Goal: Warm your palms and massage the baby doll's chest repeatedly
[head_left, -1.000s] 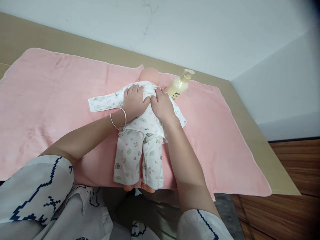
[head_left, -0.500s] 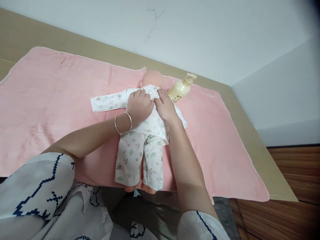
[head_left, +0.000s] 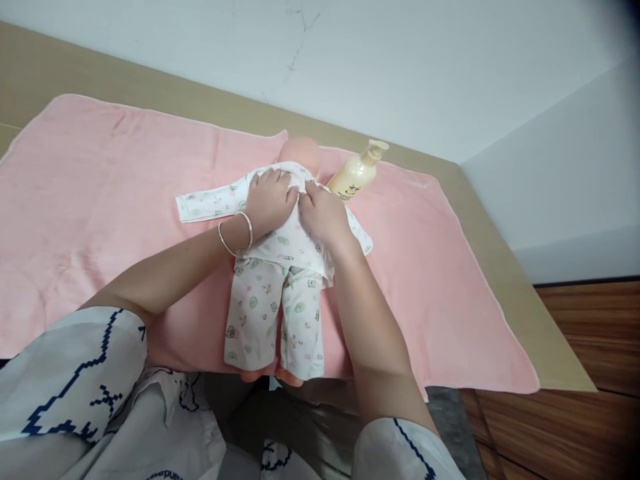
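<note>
A baby doll [head_left: 300, 152] in printed white pyjamas [head_left: 273, 313] lies lengthwise on a pink towel [head_left: 100, 187], head away from me, feet at the near edge. My left hand [head_left: 270, 200], with two silver bangles on the wrist, lies on the doll's upper chest, its fingertips curled into the shirt fabric near the collar. My right hand [head_left: 323, 213] rests beside it on the chest, thumb and fingers pinching the shirt front. One empty shirt sleeve [head_left: 207, 203] stretches out flat to the left.
A cream pump bottle [head_left: 355, 175] lies on the towel just right of the doll's head, close to my right hand. The towel covers a tan table [head_left: 520, 293] set against a white wall. Wooden floor shows at the right.
Both hands stay on the doll's chest; their fingertips have drawn a little closer together at the collar. The view has shifted slightly.
</note>
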A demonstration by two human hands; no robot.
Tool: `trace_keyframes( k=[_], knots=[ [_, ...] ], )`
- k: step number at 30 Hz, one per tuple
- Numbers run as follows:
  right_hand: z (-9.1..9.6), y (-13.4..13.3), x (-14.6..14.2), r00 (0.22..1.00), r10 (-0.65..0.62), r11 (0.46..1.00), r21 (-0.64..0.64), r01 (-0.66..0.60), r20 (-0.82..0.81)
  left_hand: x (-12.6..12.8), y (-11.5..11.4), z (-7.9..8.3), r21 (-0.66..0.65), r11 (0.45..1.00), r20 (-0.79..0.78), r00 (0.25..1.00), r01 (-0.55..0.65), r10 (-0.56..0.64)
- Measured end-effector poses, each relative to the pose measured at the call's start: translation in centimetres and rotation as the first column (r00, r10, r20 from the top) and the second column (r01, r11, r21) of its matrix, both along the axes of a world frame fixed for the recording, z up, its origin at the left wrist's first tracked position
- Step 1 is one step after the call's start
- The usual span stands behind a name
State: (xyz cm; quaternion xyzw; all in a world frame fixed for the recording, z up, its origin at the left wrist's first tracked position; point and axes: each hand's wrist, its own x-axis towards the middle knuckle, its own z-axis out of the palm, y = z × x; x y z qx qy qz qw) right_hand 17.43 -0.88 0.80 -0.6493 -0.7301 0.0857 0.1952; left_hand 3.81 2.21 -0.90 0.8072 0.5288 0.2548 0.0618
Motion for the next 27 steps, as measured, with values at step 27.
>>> trace_keyframes(
  k=[27],
  knots=[
    [-2.8, 2.3, 2.0, 0.995, 0.022, 0.988, 0.152, -0.007, -0.098, 0.9, -0.9, -0.1, 0.083, 0.992, -0.03, 0.996, 0.091, -0.089]
  ],
)
